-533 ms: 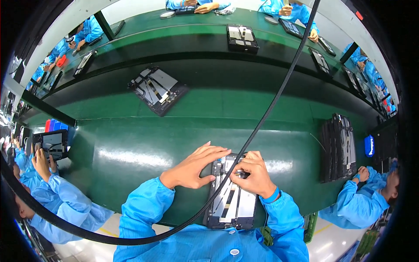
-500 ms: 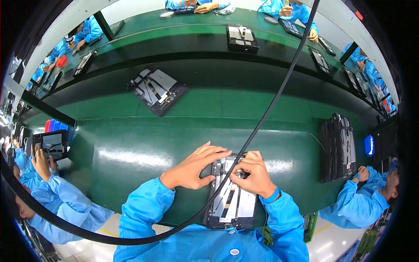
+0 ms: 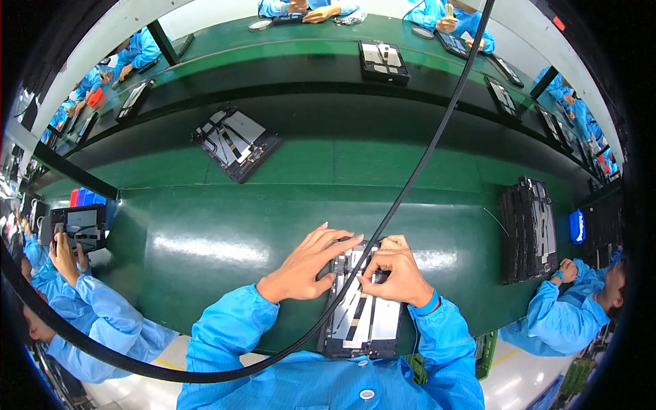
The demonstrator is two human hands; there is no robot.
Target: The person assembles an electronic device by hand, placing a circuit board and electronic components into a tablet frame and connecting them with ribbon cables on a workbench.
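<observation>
Since the earlier frame, the slanted tablet [image 3: 236, 145], its insides bared, has shifted slightly left, and the shelf tablet [image 3: 384, 63] slightly right; both hands sit almost where they were.

The front tablet [image 3: 362, 311], back cover off, with pale battery panels and dark ribbon cables exposed, lies lengthwise at the near edge of the green table [image 3: 205, 212], directly before the person. The left hand [image 3: 304, 270] reaches over its far left corner, fingers extended and slightly fanned, thumb apart near its left edge. The right hand [image 3: 396, 273] is above its far half, thumb and forefinger pressed together in a pinch, the other fingers curled; whether something small is between the tips, I cannot tell. A blue wristband [image 3: 428, 303] circles the right wrist. A black cable [image 3: 417, 171] hangs in front of the camera, crossing the view of the front tablet.

Well to the right of the front tablet stands a stack of opened tablets [image 3: 527, 232], with a blue bin [image 3: 577, 227] further right. Beyond the front tablet and to its left lies the slanted tablet; straight beyond, higher up, the shelf tablet. Far left of it, a co-worker [image 3: 102, 314] in blue holds another tablet [image 3: 83, 229]; far right sits a second co-worker [image 3: 564, 314].
</observation>
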